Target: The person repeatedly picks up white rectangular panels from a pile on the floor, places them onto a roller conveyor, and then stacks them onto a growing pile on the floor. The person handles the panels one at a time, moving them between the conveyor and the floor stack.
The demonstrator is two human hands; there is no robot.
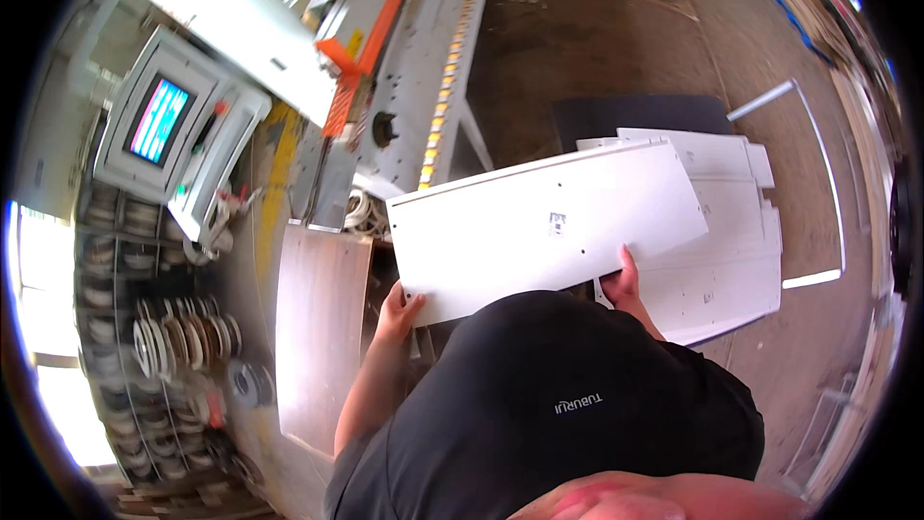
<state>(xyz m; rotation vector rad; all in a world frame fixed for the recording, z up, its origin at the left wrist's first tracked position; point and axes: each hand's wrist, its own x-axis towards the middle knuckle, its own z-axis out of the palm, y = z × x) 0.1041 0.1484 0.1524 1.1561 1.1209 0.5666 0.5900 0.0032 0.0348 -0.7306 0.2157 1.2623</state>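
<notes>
A long white panel (500,241) with small dark holes and a small printed label lies across both my hands in front of my body. My left hand (397,313) grips its near left corner, thumb on the top face. Along the near edge, further right, my right hand (623,281) is closed on the panel with its thumb on top; the fingers below are hidden. The panel tilts, its right end reaching farther away. Beyond that end it overlaps the view of a stack of white panels (741,260).
An edge machine with an orange guard (339,106) and a yellow-dotted roller track (445,87) stands ahead. To the left are a control console (159,125), racked edging rolls (183,342) and a wood-toned board (318,327). A white metal frame (839,202) stands at right.
</notes>
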